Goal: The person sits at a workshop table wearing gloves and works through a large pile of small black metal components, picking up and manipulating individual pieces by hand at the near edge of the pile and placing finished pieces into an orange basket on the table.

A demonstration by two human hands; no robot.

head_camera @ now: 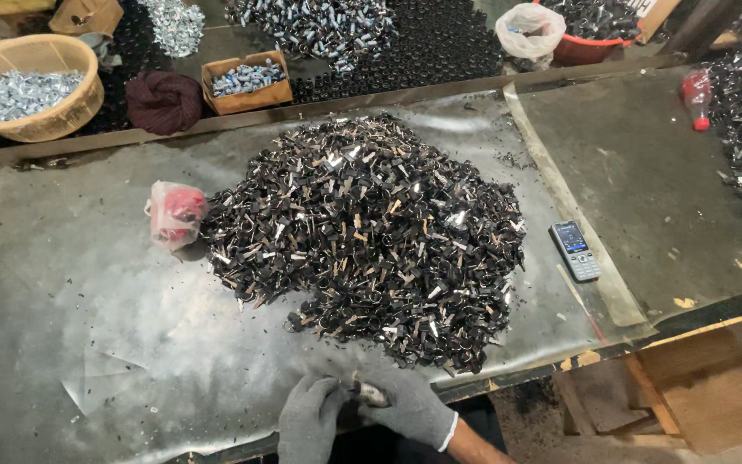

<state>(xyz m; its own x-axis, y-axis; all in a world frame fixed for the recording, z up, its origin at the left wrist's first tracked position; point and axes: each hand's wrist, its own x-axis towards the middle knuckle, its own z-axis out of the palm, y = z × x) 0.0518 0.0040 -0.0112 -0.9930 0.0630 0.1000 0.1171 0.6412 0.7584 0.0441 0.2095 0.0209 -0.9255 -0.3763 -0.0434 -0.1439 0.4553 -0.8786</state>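
- Small metal piece (369, 394) sits right at the near edge of the bench, held between both gloved hands, just short of the big heap.
- Left hand (309, 418), in a grey glove, curls in from the side; its fingertips press together on the near end of the piece.
- Right hand (411, 404), also grey-gloved, pinches the other end from above, thumb and forefinger closed on it, the remaining fingers folded under.
- The piece looks part dark, part bright, but it is too small here to tell its exact shape.
- Judging from this grip, the work goes best with both pinches kept short and close to the ends, so the part cannot twist between thick glove fabric.
- Holding it low over the metal sheet (88, 292) seems wise: a slip then drops it onto the bench, not off the edge.
- The pile of dark clips (371, 232) rises just beyond the hands, within easy reach, spread across the middle of the sheet.
- A red-filled plastic bag (175, 213) rests against the pile's left side; a mobile phone (574, 250) lies to the right, well apart from the hands.
- A wicker basket (53, 120) of bright parts stands at the far left.
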